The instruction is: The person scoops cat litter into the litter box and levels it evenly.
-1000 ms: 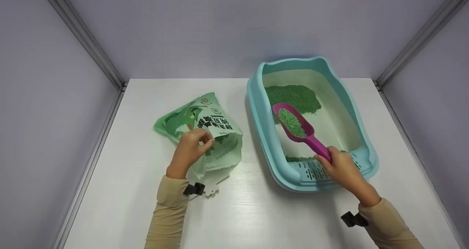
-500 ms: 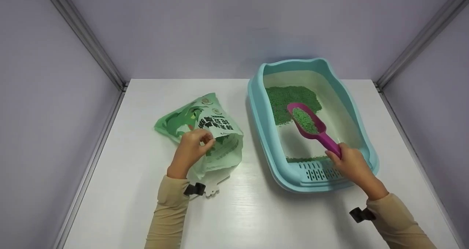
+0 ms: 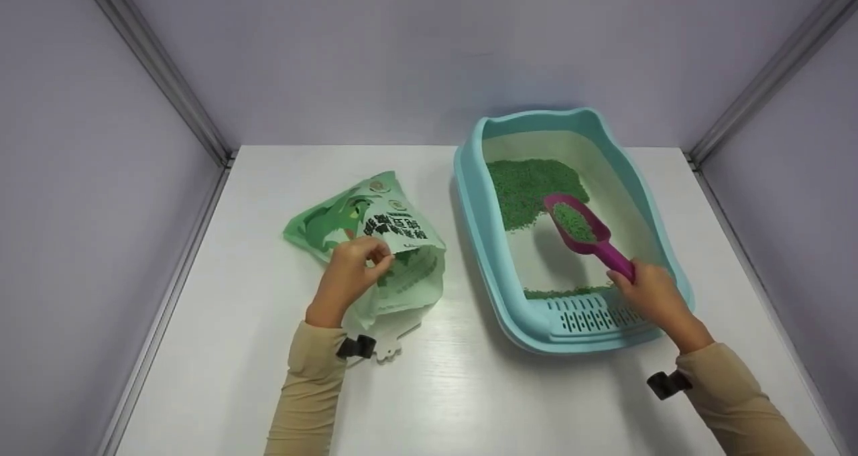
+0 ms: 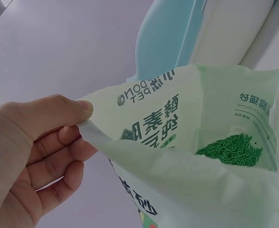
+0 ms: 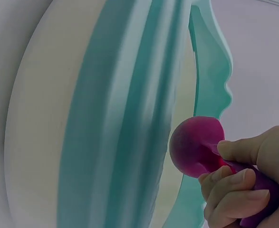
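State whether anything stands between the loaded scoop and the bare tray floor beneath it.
Nothing visible does. The right hand holds the magenta scoop, loaded with green pellets, inside the blue litter tray. Below it lies bare floor, beside the pellet pile. The left hand holds the bag open, well aside.

You wear long, soft beige knit sleeves (image 3: 310, 382) on both arms, each ending just behind the wrist. A small black plastic camera clip (image 3: 355, 347) sits at your left cuff, and another black clip (image 3: 667, 383) at your right cuff.
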{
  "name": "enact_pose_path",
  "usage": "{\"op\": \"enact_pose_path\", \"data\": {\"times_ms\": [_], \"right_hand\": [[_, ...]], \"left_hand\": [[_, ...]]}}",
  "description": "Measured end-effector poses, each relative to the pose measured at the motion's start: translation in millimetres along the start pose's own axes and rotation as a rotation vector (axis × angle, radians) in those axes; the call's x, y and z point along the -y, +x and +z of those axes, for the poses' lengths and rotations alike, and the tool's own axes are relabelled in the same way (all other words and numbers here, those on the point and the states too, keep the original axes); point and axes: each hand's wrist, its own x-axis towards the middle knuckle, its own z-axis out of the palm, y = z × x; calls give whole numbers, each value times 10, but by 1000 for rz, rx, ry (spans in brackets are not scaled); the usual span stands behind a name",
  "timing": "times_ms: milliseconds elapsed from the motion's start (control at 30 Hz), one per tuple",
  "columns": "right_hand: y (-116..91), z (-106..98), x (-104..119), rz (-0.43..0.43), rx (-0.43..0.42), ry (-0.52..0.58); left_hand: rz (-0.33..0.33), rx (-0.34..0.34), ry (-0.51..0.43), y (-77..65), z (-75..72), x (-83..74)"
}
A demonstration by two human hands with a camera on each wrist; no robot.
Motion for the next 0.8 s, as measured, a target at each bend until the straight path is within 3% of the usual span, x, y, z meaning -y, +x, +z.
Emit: {"op": "enact_pose_path", "data": {"times_ms": [800], "right_hand": [[219,-184,-202,111,59,-24]], "left_hand": [[21,-13,4,16,2,-7]]}}
